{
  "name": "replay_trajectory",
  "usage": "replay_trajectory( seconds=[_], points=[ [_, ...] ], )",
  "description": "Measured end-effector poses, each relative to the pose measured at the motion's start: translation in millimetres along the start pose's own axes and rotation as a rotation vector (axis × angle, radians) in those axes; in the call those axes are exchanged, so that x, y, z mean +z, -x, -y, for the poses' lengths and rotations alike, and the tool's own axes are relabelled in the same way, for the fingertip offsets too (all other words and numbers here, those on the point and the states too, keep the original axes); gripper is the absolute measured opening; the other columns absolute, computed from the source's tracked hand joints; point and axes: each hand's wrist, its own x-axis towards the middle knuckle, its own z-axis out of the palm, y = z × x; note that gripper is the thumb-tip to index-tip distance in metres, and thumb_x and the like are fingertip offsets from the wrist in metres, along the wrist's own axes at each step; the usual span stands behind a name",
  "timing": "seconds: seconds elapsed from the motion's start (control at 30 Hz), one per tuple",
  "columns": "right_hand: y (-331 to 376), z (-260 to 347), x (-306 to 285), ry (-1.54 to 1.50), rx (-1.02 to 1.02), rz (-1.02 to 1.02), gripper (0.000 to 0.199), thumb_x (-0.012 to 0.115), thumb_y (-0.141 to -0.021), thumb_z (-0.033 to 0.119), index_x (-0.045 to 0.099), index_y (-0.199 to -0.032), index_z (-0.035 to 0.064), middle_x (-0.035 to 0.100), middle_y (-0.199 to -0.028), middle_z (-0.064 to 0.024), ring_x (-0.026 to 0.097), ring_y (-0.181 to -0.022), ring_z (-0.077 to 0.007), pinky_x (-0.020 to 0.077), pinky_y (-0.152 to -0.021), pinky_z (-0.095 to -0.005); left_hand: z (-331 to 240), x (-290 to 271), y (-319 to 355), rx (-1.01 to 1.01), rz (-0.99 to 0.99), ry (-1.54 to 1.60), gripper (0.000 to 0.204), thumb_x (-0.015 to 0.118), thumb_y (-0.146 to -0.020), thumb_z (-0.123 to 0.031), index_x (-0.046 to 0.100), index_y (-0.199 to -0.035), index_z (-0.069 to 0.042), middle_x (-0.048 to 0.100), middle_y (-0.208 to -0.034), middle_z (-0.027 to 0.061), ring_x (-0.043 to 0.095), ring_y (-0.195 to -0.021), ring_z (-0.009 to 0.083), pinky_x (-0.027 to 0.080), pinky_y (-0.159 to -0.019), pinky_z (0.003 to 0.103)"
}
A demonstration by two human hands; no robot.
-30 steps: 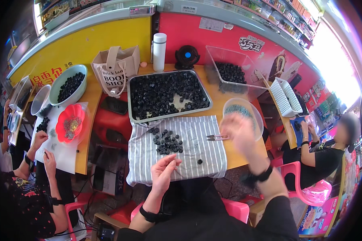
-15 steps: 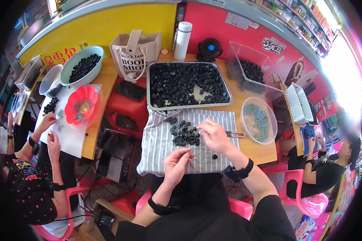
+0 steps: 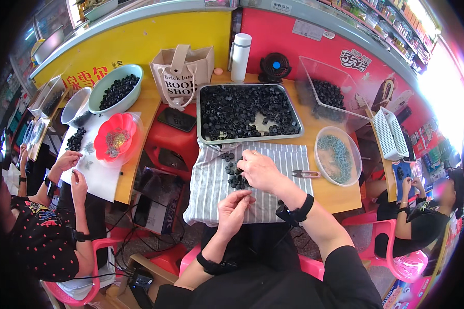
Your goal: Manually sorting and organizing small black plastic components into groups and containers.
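Observation:
On a grey-and-white striped cloth point(image 3: 211, 190) lies a small pile of black round caps point(image 3: 235, 180). My right hand point(image 3: 260, 171) reaches over this pile with fingers bent and drawn together; whatever they grip is hidden under the hand. Nearer to me, my left hand point(image 3: 233, 212) is closed in a pinch, thumb against forefinger, at the pile's near edge. What sits in that pinch is too small to make out. To the right of my right hand, a pair of thread snips point(image 3: 305, 174) lies at the cloth's edge.
Beyond the cloth stands a metal tray point(image 3: 252, 139) heaped with black caps. A clear round tub point(image 3: 319, 164) of small bluish-grey pieces is at the right, behind it a clear bin point(image 3: 340, 109). A white bottle point(image 3: 240, 56), fan point(image 3: 275, 67) and tote bag point(image 3: 183, 74) line the back.
My right hand has moved slightly left and down, over the pile, covering part of it. My left hand stays pinched near the same place. The whole view has shifted a little.

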Motion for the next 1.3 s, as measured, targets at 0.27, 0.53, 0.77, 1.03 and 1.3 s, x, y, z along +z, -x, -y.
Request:
replay_trajectory(
  seconds=[0.27, 0.53, 0.77, 1.03, 1.3],
  points=[
    [-4, 0, 8, -0.018, 0.042, -0.071, 0.012, 0.06, -0.077, 0.004, 0.063, -0.089, 0.0038, 0.061, -0.094, -0.0156, 0.065, -0.089, -0.0352, 0.053, -0.075, -0.0455, 2, 0, -2, -0.008, 0.009, -0.036, 0.018, 0.059, -0.099, -0.001, 0.068, -0.113, 0.004, 0.073, -0.095, 0.0104, 0.067, -0.084, 0.0122, 0.052, -0.075, 0.024],
    [83, 27, -42, -0.455, 0.094, -0.198, 0.02, 0.07, -0.074, 0.0, 0.063, -0.093, 0.0025, 0.061, -0.087, -0.0111, 0.063, -0.072, -0.0292, 0.0522, -0.062, -0.0377, -11, 0, -4, -0.133, 0.165, 0.082, 0.023, 0.059, -0.101, -0.008, 0.065, -0.12, 0.004, 0.072, -0.099, 0.0109, 0.067, -0.084, 0.0137, 0.053, -0.075, 0.026],
    [122, 52, -25, -0.265, 0.005, -0.476, 0.026, 0.071, -0.074, -0.001, 0.064, -0.099, 0.0009, 0.057, -0.087, -0.0117, 0.062, -0.079, -0.0306, 0.0517, -0.066, -0.0404, -12, 12, 3, -0.457, 0.303, 0.456, 0.023, 0.063, -0.098, -0.007, 0.066, -0.119, 0.001, 0.071, -0.101, 0.0093, 0.067, -0.084, 0.0137, 0.052, -0.072, 0.025],
    [107, -4, -5, -0.214, 0.289, -0.379, 0.012, 0.073, -0.076, 0.002, 0.067, -0.086, 0.0042, 0.058, -0.088, -0.0105, 0.062, -0.086, -0.0309, 0.0508, -0.069, -0.0404, -6, 6, -8, -0.411, 0.216, 0.578, 0.019, 0.064, -0.092, 0.001, 0.068, -0.11, 0.0, 0.071, -0.104, 0.0167, 0.069, -0.09, 0.0226, 0.055, -0.081, 0.03],
    [97, -3, 2, -0.058, 0.247, -0.32, 0.01, 0.07, -0.072, 0.004, 0.062, -0.078, 0.005, 0.056, -0.087, -0.0097, 0.059, -0.089, -0.0312, 0.0496, -0.069, -0.0418, -2, 3, -11, -0.348, 0.294, 0.59, 0.024, 0.063, -0.092, 0.003, 0.066, -0.115, 0.001, 0.069, -0.112, 0.0186, 0.069, -0.092, 0.023, 0.055, -0.082, 0.03]
  ],
)
